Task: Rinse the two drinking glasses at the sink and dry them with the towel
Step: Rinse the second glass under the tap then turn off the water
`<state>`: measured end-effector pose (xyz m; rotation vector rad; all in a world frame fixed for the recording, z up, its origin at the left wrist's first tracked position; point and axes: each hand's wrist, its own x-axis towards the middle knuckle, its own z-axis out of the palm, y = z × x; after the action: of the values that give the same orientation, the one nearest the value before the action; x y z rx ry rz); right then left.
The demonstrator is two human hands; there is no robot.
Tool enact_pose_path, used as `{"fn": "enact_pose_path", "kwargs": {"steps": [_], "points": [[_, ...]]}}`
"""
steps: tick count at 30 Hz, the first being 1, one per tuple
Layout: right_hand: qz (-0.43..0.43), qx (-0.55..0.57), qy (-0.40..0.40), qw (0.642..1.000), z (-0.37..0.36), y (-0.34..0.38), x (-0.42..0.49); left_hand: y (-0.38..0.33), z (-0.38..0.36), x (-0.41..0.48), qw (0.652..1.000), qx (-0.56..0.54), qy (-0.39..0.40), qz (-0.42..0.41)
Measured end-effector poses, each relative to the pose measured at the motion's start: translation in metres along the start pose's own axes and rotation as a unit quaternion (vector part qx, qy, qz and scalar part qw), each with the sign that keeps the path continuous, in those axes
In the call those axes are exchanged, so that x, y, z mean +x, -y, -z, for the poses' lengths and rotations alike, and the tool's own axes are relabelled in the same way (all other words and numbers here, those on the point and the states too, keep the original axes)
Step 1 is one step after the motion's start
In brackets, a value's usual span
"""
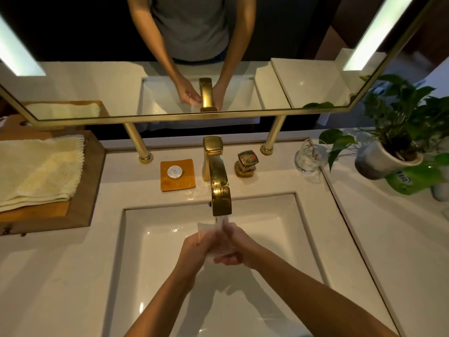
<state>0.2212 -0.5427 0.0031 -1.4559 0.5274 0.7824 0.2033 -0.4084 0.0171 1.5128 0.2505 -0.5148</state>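
Note:
A clear drinking glass (213,239) is held over the white sink basin (279,229), under water running from the gold faucet (218,188). My left hand (194,249) grips it from the left and my right hand (237,249) wraps it from the right. The glass is blurred and partly hidden by my fingers. A second clear glass (308,156) stands upright on the counter at the right, beside the plant. A folded cream towel (38,171) lies on a wooden tray (85,210) at the left.
A gold tap handle (246,164) sits right of the faucet, an orange soap dish (178,175) with a white disc left of it. A potted plant (393,152) and a green bottle (413,181) crowd the right counter. The mirror's gold posts (138,144) rise behind the basin.

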Motion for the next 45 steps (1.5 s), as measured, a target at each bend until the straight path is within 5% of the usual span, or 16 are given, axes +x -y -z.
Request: {"fn": "enact_pose_path", "kwargs": {"steps": [2, 5, 8, 12, 15, 18, 22, 26, 30, 35, 38, 40, 42, 45], "points": [[0.022, -0.021, -0.024, 0.999, 0.0, -0.005, 0.002, 0.007, -0.003, -0.001, 1.0, -0.005, -0.013, 0.014], [0.165, -0.125, -0.107, 0.972, -0.008, -0.013, 0.008, 0.005, -0.004, 0.007, 0.991, -0.087, -0.049, 0.087], [0.229, -0.234, -0.075, 0.942, -0.006, -0.018, 0.008, 0.001, 0.007, 0.014, 0.965, -0.169, 0.011, 0.201], [0.112, -0.001, 0.055, 0.992, 0.004, -0.01, 0.003, -0.004, 0.017, 0.019, 0.94, -0.243, 0.003, 0.24], [0.037, 0.19, 0.12, 0.974, 0.013, -0.007, 0.003, -0.004, 0.015, 0.019, 0.906, -0.335, 0.007, 0.259], [0.038, 0.139, 0.122, 0.982, 0.021, 0.001, -0.001, -0.001, 0.011, 0.019, 0.894, -0.357, 0.002, 0.27], [0.083, -0.089, 0.075, 0.99, 0.022, 0.01, -0.004, 0.009, 0.007, 0.017, 0.894, -0.331, 0.004, 0.303], [0.125, -0.049, -0.006, 0.991, 0.015, 0.028, 0.002, 0.011, -0.004, 0.018, 0.867, -0.411, 0.007, 0.283], [0.089, -0.103, 0.125, 0.983, 0.026, 0.038, -0.006, 0.0, 0.001, 0.024, 0.903, -0.349, -0.003, 0.251], [0.111, -0.156, -0.027, 0.981, 0.017, 0.027, 0.007, 0.011, -0.016, 0.017, 0.904, -0.363, -0.037, 0.225], [-0.007, -0.152, -0.021, 0.988, 0.021, 0.026, 0.006, 0.007, -0.014, 0.008, 0.987, -0.139, -0.004, 0.075], [-0.07, -0.077, 0.067, 0.992, 0.032, 0.017, -0.006, 0.005, -0.01, 0.007, 1.0, 0.023, 0.014, -0.005], [-0.034, -0.061, 0.051, 0.996, 0.027, 0.01, -0.011, 0.006, -0.007, 0.006, 0.998, 0.044, 0.021, -0.03], [0.139, -0.158, -0.065, 0.976, 0.007, -0.007, -0.002, -0.003, -0.008, 0.007, 0.999, 0.021, -0.028, 0.03]]}}
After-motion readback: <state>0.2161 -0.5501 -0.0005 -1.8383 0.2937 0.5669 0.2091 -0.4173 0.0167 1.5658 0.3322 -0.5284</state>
